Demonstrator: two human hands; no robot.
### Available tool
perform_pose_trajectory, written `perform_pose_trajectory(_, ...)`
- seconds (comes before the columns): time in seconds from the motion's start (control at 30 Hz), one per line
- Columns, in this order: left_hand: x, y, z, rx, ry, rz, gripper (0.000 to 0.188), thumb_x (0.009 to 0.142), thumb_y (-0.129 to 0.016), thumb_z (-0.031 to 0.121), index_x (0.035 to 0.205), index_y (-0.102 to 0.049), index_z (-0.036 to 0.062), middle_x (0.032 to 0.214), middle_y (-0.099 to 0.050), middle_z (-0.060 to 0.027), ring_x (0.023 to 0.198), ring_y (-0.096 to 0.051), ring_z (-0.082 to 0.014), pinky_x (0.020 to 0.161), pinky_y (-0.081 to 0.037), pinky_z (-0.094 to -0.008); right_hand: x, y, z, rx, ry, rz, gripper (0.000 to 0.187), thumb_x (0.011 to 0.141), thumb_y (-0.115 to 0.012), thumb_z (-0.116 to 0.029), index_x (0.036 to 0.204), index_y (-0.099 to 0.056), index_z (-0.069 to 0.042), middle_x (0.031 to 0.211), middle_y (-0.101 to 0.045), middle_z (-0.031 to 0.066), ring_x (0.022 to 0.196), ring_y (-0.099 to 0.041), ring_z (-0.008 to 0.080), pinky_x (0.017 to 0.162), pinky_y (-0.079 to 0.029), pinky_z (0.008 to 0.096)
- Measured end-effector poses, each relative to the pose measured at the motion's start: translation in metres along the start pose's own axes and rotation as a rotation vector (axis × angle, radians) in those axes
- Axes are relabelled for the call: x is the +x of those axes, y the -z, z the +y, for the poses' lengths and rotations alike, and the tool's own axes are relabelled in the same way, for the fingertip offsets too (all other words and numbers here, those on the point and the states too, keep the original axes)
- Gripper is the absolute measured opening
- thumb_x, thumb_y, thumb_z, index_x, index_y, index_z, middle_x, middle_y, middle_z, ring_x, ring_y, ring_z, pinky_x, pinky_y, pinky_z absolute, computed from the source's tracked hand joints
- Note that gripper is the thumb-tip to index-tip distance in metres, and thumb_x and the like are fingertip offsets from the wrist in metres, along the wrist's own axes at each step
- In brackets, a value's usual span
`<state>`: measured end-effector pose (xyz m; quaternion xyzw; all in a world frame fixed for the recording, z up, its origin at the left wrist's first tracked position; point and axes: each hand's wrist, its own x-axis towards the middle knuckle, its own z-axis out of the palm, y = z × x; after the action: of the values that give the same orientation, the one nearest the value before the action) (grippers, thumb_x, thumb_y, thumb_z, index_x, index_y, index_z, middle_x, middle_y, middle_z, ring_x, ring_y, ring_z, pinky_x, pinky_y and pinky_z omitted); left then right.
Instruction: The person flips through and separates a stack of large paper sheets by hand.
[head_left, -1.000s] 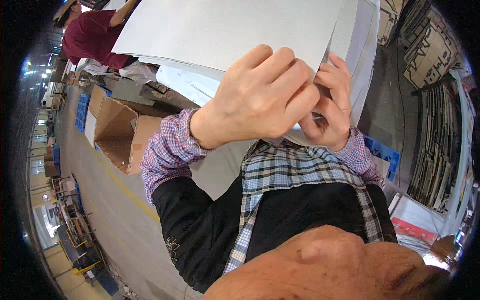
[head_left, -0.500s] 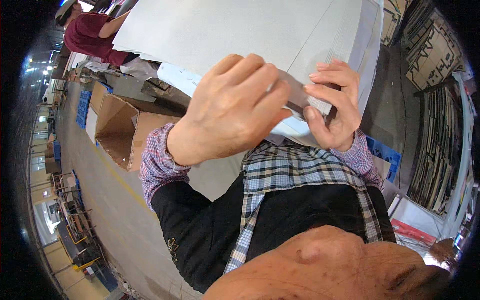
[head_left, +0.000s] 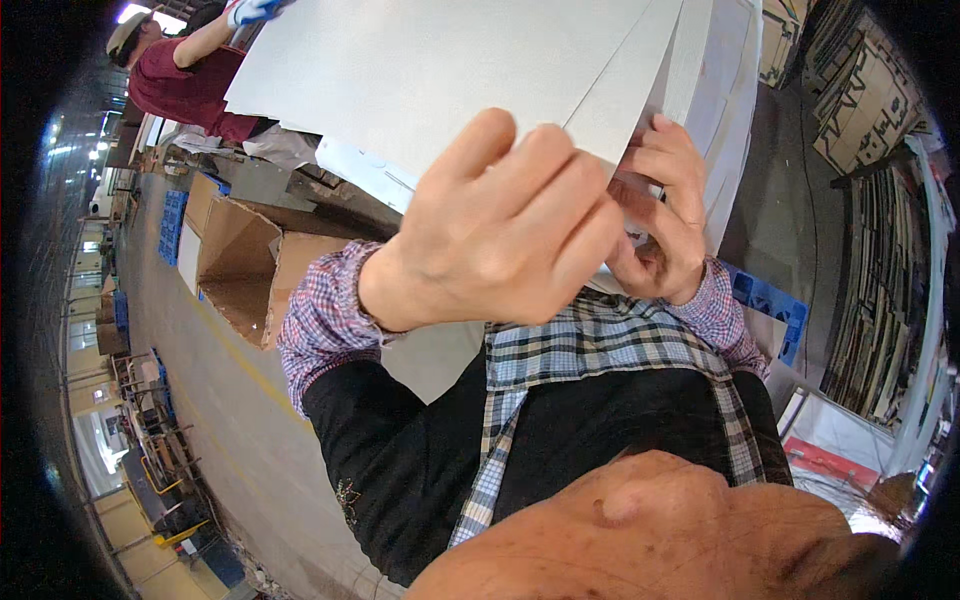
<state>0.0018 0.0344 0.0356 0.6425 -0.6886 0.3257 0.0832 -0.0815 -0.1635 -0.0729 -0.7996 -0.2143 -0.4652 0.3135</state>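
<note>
Large white sheets (head_left: 450, 70) lie in a broad stack in front of me. My left hand (head_left: 500, 225) is closed at the near edge of the top sheets, its fingers curled round that edge and its fingertips hidden. Beside it the near right corner of these sheets is lifted and bent up. My right hand (head_left: 665, 215) is curled under that corner, fingers bent and thumb below; what lies between them is hidden. More white sheets (head_left: 690, 60) show beneath and to the right of the lifted ones.
An open cardboard box (head_left: 235, 265) stands on the floor at left. A co-worker in a dark red shirt (head_left: 175, 85), one gloved hand showing, is at the far left of the stack. Flat boards (head_left: 880, 290) stand upright at right, near a blue pallet (head_left: 765, 310).
The near right corner of the top sheets has risen off the stack. My left hand has shifted slightly right, and my right fingers have curled in under the corner. The co-worker's gloved hand has appeared.
</note>
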Motion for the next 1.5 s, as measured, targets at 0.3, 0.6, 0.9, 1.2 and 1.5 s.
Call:
perform_pose_trajectory(0.3,0.015,-0.031,0.001,-0.017,0.019,0.112,0.021,0.065,-0.067,0.015,0.081,-0.061,0.0041,0.088,-0.059,-0.0058,0.078,-0.056,-0.0218,0.064,-0.040,-0.0345,-0.002,-0.004,0.002,-0.066,-0.008,0.009,0.029,0.076,-0.086,-0.025,0.096,-0.079,-0.005,0.126,-0.065,0.0154,0.122,-0.062,0.0378,0.115,-0.035,0.0662)
perform_pose_trajectory(0.6,-0.011,-0.007,-0.004,-0.048,0.115,-0.113,0.026,0.069,-0.071,0.011,0.092,-0.066,0.0011,0.093,-0.062,-0.0073,0.082,-0.059,-0.0231,0.073,-0.044,-0.0374,-0.002,0.000,0.005,-0.042,-0.006,-0.016,0.029,0.080,-0.083,-0.022,0.105,-0.079,-0.007,0.124,-0.067,0.0144,0.123,-0.061,0.0361,0.114,-0.035,0.0638)
perform_pose_trajectory(0.9,-0.010,-0.006,-0.005,-0.269,0.144,-0.109,0.039,0.070,-0.082,0.007,0.105,-0.070,-0.0039,0.100,-0.063,-0.0105,0.083,-0.063,-0.0271,0.072,-0.050,-0.0395,0.001,0.002,0.003,0.056,-0.068,-0.012,0.035,0.075,-0.085,-0.017,0.108,-0.078,-0.007,0.124,-0.066,0.0143,0.122,-0.061,0.0348,0.116,-0.034,0.0612)
perform_pose_trajectory(1.2,-0.007,-0.002,-0.004,-0.116,0.133,0.028,0.031,0.070,-0.078,0.005,0.099,-0.070,-0.0022,0.089,-0.063,-0.0088,0.081,-0.065,-0.0259,0.068,-0.051,-0.0373,0.000,-0.001,-0.002,0.058,-0.080,0.086,0.034,0.074,-0.087,-0.018,0.104,-0.078,-0.004,0.122,-0.066,0.0136,0.121,-0.062,0.0357,0.116,-0.035,0.0634)
perform_pose_trajectory(1.5,0.005,-0.023,0.001,-0.100,0.088,0.045,0.023,0.062,-0.066,0.015,0.081,-0.060,0.0038,0.088,-0.062,-0.0077,0.078,-0.062,-0.0245,0.066,-0.048,-0.0354,0.000,-0.004,0.001,-0.033,-0.006,0.019,0.034,0.077,-0.089,-0.024,0.106,-0.080,-0.007,0.125,-0.066,0.0137,0.123,-0.062,0.0351,0.117,-0.034,0.0649)
